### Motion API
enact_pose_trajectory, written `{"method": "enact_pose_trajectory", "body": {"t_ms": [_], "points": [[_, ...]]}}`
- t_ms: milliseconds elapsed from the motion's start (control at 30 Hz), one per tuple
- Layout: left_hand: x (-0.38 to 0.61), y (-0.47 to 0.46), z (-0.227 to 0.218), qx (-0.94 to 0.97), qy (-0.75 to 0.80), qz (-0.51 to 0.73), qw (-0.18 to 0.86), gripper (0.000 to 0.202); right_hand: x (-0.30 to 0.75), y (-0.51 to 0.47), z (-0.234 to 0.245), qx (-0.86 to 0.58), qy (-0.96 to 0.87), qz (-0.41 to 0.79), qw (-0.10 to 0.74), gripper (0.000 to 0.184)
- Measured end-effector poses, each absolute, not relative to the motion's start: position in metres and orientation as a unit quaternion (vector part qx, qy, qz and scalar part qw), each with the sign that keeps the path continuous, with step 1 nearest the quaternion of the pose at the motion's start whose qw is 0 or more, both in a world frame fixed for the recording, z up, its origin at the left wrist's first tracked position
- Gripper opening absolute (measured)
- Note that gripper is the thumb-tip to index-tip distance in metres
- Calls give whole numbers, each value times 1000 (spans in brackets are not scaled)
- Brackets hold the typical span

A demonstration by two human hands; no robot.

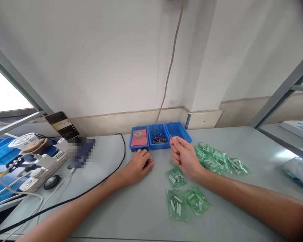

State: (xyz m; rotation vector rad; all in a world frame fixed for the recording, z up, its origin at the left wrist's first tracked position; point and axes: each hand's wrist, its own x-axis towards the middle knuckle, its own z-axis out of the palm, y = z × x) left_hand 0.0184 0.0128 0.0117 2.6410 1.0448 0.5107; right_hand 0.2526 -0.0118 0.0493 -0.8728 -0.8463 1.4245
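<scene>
Three small blue bins stand in a row at the back of the grey table. The left bin (139, 138) holds a pink pad, the middle bin (158, 137) holds several small dark metal pins, and the right bin (178, 131) looks bare. My right hand (183, 156) is raised just in front of the right bin, its fingers pinched on a thin pin (171, 136). My left hand (139, 163) rests on the table in front of the left bin with fingers curled; whether anything is in it is hidden. Several green bags of small white parts (176, 176) lie by my right wrist.
More green bags (218, 160) are spread to the right. A black cable (116, 169) runs across the table on the left. A power strip with plugs (41, 166) and a propped phone (62, 125) sit at far left. A metal frame post (280, 92) rises at right.
</scene>
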Motion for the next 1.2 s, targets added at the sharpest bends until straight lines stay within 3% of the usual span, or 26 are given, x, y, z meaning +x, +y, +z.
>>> {"method": "enact_pose_trajectory", "body": {"t_ms": [933,1200], "points": [[21,11,9,903,353,212,127,17,252,-11,40,-399,-324,674,531,59],[18,10,7,901,354,212,135,17,248,-14,36,-396,-344,680,513,52]]}}
